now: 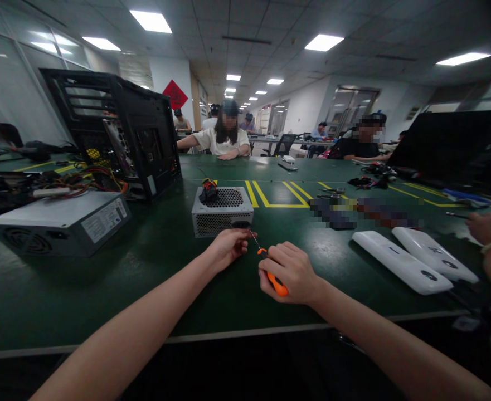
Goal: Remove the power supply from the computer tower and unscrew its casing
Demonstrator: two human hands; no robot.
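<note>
My right hand point(289, 270), viewed through the head camera, is wrapping its fingers around the orange-and-black handle of a screwdriver point(277, 285), whose thin shaft is slanting forward and to the left. My left hand point(227, 249) is holding its fingers bent just beside the screwdriver's tip, thumb and forefinger near each other; I am not managing to tell whether they are pinching anything small. The small power supply point(215, 224) is sitting directly beyond my left hand, and ahead and to the left of my right hand, with its perforated side facing me. The left fingertips and the shaft's end are overlapping its lower right corner in my view, so I am leaving open whether either is touching it. A cable bundle point(208, 192) is lying on its top.

Farther left, a larger power supply point(103, 217) is resting near a black computer case point(155, 139), which is standing upright. To the right of my right hand, two white devices point(399, 260) are lying side by side, and another person's hand point(490, 227) is showing near them. Yellow lines point(289, 206) are marking the green tabletop point(145, 295) beyond the small power supply. Across the table, a person in a light top point(209, 140) is sitting, one hand resting on the surface.
</note>
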